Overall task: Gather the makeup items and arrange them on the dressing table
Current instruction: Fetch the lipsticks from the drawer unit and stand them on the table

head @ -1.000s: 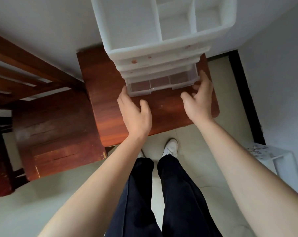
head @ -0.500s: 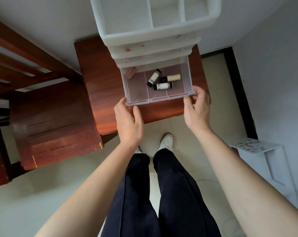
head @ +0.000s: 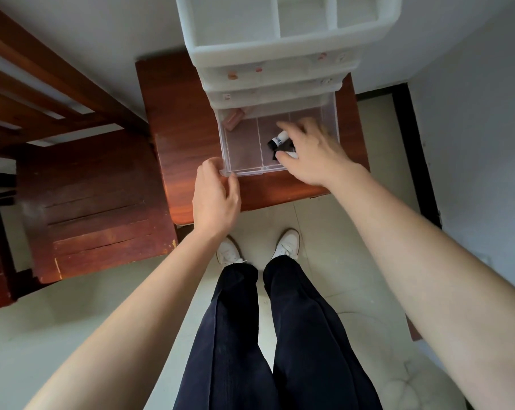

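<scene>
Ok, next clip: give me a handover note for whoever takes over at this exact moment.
Left hand: holds the clear drawer by its front-left corner.
Right hand: in the drawer over the small bottles; blurred, grip unclear.
Pink item: back-left compartment.
Done: bottom drawer of the white organizer stands open.
Left: lift the items out, arrange them on the wooden table; none is out yet.

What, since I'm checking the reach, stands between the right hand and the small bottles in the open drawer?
Nothing visible does. The clear drawer is pulled out, open on top, and the right hand is right over the bottles, partly covering them. The left hand holds the drawer's front corner, aside.
</scene>
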A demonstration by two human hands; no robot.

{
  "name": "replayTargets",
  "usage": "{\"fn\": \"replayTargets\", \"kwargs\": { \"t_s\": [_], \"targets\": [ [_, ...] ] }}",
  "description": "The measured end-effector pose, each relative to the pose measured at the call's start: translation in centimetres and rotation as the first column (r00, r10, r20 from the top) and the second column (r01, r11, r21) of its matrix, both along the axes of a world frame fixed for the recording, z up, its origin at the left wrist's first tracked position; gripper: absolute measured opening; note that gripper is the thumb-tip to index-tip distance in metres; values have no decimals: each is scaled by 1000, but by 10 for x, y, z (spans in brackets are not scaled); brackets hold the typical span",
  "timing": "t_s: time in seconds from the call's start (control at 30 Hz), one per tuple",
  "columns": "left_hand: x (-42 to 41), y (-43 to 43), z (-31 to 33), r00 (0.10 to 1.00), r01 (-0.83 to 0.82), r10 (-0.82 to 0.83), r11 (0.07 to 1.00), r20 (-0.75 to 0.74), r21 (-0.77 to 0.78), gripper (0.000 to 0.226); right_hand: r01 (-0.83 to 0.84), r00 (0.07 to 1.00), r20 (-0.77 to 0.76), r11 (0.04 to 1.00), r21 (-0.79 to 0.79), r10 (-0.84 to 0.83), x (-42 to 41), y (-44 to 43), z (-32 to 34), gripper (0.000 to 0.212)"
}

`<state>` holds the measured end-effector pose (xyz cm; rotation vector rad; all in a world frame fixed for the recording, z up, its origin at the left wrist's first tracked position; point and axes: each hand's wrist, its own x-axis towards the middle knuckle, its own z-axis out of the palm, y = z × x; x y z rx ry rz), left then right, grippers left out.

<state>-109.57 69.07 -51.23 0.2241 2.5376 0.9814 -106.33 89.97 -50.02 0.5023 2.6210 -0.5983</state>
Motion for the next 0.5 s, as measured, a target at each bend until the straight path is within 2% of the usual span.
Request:
{"fn": "replayTargets", "kwargs": {
  "t_s": [0.1,0.23,0.3,0.4,0.5],
  "targets": [
    [-3,-2,-2,999,44,-44,999,-11,-10,31,-69,993,99,996,52,64,0,0,-5,56],
    [-3,-3,-4,997,69,-69,998,-30,-4,32,-110,989,104,991,79,101,-2,2,-7,57],
    [-4,-3,-5,997,67,-67,998,-23,-5,33,-74,989,128,997,30,70,-4,4,-10,62],
    [-6,-2,-6,997,73,-73,997,-23,-8,32,-6,995,100,997,-78,14,-2,5,-13,50],
    [-7,1,-6,998,62,-62,998,-20,-29,31,-15,999,46,989,-149,22,-3,5,-10,43]
  ]
}}
